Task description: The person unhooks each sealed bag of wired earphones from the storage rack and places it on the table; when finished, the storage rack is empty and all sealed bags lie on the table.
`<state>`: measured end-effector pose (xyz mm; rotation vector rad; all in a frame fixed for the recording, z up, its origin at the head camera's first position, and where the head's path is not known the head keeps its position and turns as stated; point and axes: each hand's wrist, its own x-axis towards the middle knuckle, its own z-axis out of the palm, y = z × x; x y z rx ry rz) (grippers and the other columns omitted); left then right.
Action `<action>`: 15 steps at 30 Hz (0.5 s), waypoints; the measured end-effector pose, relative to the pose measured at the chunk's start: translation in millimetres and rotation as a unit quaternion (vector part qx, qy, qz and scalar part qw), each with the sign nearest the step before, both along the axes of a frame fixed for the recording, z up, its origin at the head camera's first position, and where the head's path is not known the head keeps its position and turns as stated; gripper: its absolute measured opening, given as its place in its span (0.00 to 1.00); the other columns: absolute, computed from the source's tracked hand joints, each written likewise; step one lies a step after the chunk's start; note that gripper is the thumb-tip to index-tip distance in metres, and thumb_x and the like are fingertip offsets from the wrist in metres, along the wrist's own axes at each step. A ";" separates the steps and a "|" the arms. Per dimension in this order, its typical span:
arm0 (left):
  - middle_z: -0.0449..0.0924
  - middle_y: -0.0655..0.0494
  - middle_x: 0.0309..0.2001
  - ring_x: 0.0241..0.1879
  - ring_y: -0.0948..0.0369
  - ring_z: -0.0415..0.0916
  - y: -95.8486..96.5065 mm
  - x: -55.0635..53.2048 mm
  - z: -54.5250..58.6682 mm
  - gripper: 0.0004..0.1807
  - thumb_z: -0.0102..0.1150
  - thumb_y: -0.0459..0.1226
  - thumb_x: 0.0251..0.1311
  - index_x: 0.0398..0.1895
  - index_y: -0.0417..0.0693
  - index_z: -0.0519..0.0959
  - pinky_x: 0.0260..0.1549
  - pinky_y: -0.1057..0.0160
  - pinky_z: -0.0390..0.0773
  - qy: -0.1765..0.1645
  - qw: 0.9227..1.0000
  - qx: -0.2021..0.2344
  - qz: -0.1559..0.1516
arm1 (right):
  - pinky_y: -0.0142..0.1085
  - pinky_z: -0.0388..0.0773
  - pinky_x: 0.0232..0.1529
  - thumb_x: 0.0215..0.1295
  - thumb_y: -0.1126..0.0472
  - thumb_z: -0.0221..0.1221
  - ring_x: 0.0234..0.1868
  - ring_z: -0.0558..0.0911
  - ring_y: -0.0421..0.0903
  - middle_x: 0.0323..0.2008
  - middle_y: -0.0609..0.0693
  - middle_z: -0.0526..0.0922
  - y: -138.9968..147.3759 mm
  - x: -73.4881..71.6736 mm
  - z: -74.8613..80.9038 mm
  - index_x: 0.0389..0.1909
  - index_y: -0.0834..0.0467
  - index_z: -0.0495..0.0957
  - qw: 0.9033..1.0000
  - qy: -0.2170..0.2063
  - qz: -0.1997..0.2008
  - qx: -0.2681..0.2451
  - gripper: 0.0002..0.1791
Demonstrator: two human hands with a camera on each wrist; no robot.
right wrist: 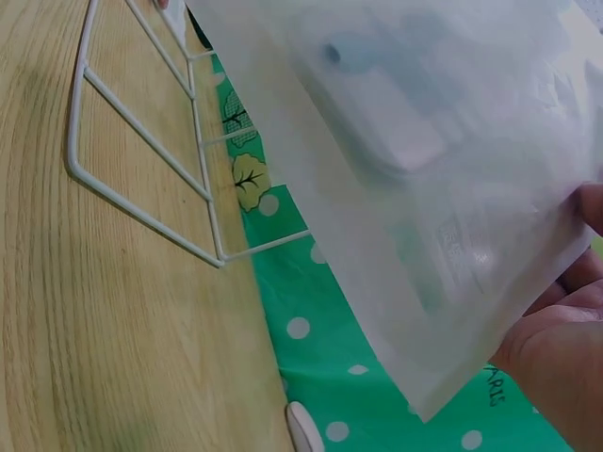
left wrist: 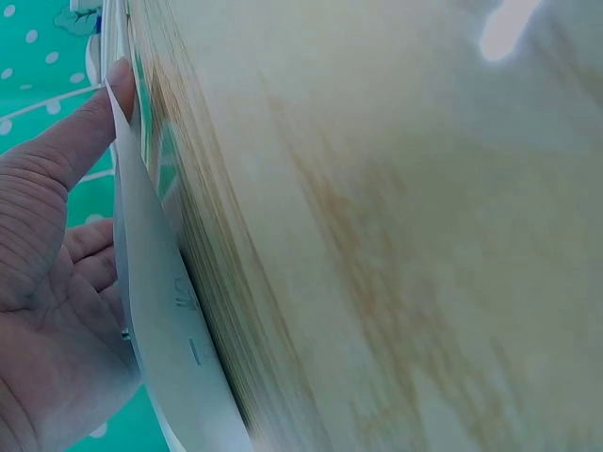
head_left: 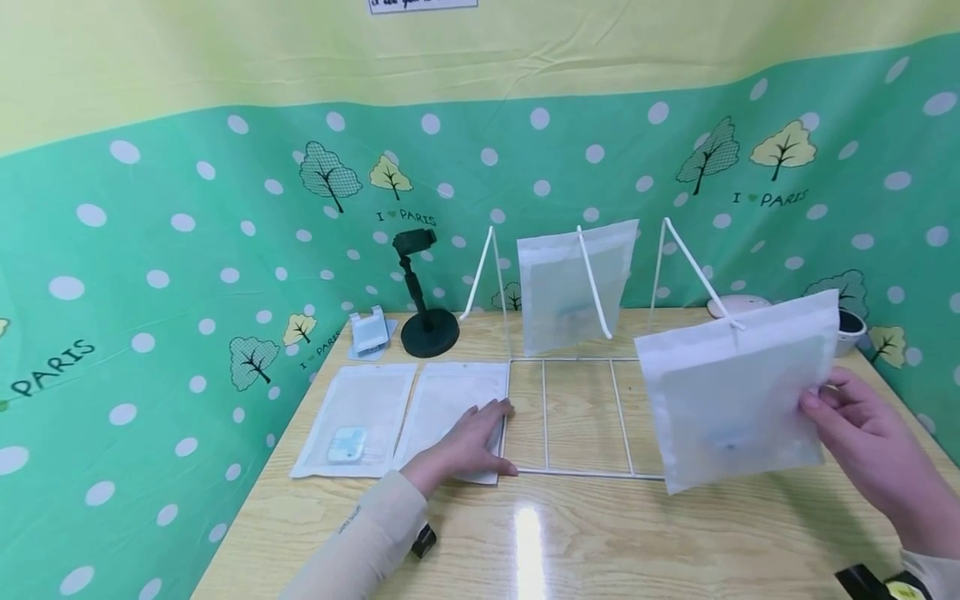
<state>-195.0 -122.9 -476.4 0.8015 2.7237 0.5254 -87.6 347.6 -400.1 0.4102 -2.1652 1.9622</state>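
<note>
My right hand (head_left: 873,442) pinches the right edge of a translucent white zip pouch (head_left: 738,400) between thumb and fingers. The top of that pouch meets the tip of the right-hand hook on a white wire rack (head_left: 581,474). A pale blue item (right wrist: 405,104) shows through the film in the right wrist view. My left hand (head_left: 468,442) rests with spread fingers along the rack's left side, over a flat pouch (head_left: 442,392) on the table. A second pouch (head_left: 570,292) hangs at the middle hook; the left hook (head_left: 480,271) carries nothing.
Left of the rack lies another pouch (head_left: 375,400) with a light blue square item inside. Behind it stand a small pale blue stand (head_left: 369,332) and a black stand with a round base (head_left: 430,333). A dark-mouthed cup (head_left: 849,332) and white oval object (head_left: 738,305) sit back right.
</note>
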 end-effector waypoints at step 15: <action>0.58 0.47 0.73 0.73 0.50 0.51 -0.5 0.1 -2.4 0.53 0.74 0.55 0.45 0.72 0.44 0.60 0.72 0.47 0.48 -0.002 1.000 0.012 -0.008 | 0.22 0.73 0.51 0.70 0.81 0.40 0.56 0.78 0.41 0.54 0.51 0.82 5.2 7.6 21.8 0.61 0.73 0.64 0.986 0.101 -0.003 -0.132 0.20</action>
